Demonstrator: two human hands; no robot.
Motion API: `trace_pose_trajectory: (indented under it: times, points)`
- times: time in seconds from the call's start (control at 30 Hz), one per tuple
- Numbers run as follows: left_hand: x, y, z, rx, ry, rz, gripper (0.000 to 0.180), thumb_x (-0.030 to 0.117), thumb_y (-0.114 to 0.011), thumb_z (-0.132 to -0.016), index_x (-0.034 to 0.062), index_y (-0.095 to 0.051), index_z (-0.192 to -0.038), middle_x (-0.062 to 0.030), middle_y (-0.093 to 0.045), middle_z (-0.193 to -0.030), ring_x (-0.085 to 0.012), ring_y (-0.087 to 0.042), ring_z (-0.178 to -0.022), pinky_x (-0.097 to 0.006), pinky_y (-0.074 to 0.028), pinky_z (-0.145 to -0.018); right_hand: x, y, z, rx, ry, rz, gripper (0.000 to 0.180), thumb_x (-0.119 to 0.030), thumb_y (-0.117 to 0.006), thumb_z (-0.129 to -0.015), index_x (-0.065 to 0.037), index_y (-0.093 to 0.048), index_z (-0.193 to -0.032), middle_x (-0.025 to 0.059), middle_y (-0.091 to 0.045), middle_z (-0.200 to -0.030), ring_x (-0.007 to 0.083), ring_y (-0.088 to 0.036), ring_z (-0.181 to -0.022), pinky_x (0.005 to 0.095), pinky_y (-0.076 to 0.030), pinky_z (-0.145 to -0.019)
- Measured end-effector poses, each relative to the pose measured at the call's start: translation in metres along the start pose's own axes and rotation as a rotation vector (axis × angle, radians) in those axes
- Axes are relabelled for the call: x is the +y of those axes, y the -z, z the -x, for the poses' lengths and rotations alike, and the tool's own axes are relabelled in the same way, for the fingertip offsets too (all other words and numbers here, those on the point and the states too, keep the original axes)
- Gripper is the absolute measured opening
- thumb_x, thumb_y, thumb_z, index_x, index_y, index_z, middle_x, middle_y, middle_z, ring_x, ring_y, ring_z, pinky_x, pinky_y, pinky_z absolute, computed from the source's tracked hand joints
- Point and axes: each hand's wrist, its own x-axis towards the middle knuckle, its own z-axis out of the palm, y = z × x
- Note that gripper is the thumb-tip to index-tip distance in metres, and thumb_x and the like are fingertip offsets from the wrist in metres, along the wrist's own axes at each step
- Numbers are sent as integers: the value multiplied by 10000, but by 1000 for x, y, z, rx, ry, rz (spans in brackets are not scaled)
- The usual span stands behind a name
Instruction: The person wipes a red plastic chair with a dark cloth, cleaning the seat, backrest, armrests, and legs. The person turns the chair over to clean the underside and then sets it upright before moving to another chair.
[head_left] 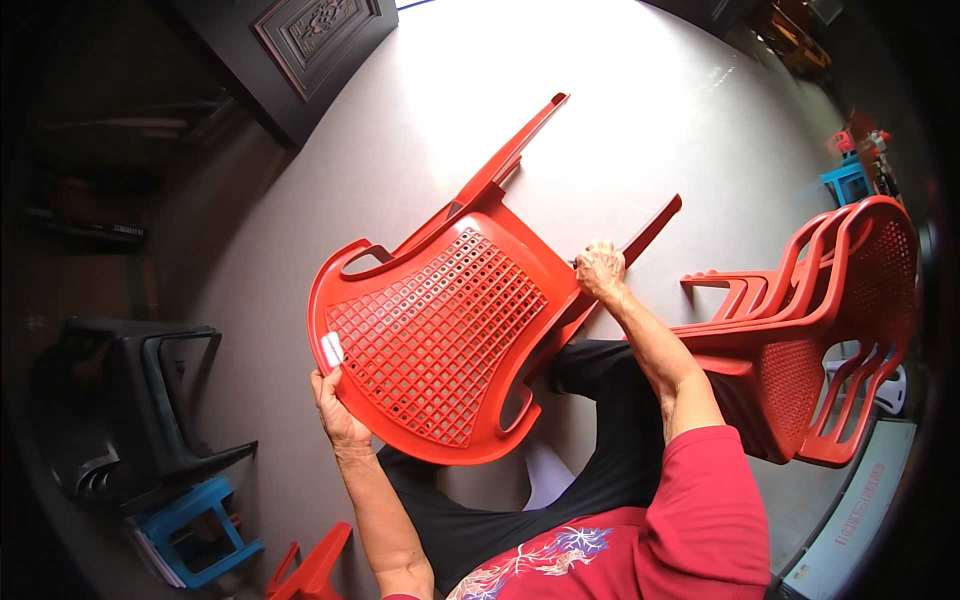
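Observation:
A red plastic chair (pixel 440 340) lies tipped in front of me, its lattice panel facing up and two legs pointing away. My left hand (pixel 340 408) grips the panel's rounded near-left rim, thumb on top. Beside that thumb a small white patch (pixel 332 349) sits on the rim; whether it is a label or a cloth I cannot tell. My right hand (pixel 601 270) is closed around the chair's right side, where a leg (pixel 652 232) starts. The undersides of the fingers are hidden.
Stacked red chairs (pixel 800 320) lie on their side at right, beside a long pale box (pixel 850 515). At left are dark stacked chairs (pixel 130 400) and a blue stool (pixel 200 530). Another red plastic piece (pixel 315 568) is near my left forearm. A dark carved door (pixel 300 60) stands far left.

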Motion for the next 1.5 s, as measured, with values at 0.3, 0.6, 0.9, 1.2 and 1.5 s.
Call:
trace_pose_trajectory:
  times: [0.3,0.6,0.9,1.2,1.5]
  points:
    - [8,-30,6,39,-6,-33,274,91,-513,-937,-31,-512,-1183,-132,-612,-1083,-212,-637,-918,-352,-558,-815,-46,25,10,65,-339,-763,277,-266,-494,-833,-80,-681,-918,233,-631,-982,373,-602,-955,466,-477,-822]
    - [61,-125,69,-81,-333,-299,277,64,-477,-930,-67,-523,-1170,-136,-628,-1037,-176,-629,-876,-276,-513,-803,-132,149,2,343,107,-814,233,-233,-555,-861,-64,-664,-977,149,-597,-1028,322,-526,-1012,415,-447,-868]
    - [51,-103,160,-134,-528,-634,272,70,-505,-913,-48,-542,-1155,-65,-623,-980,-120,-575,-856,-242,-448,-818,-178,211,113,890,868,-922,229,-70,-622,-729,-57,-638,-957,82,-550,-1014,264,-541,-889,368,-477,-788]
    - [6,-27,210,-163,-579,-709,307,26,-512,-922,-5,-519,-1227,-114,-605,-1156,-159,-586,-1020,-314,-458,-931,-44,159,105,711,28,-797,151,-131,-589,-819,-63,-675,-923,115,-590,-1015,279,-537,-941,384,-466,-818]
    - [-7,-35,235,-95,-597,-777,238,54,-575,-899,-3,-546,-1128,-29,-588,-1030,-113,-536,-926,-268,-430,-858,-126,172,160,291,665,-1028,224,-172,-505,-890,-8,-657,-886,179,-603,-874,303,-603,-829,390,-498,-758]
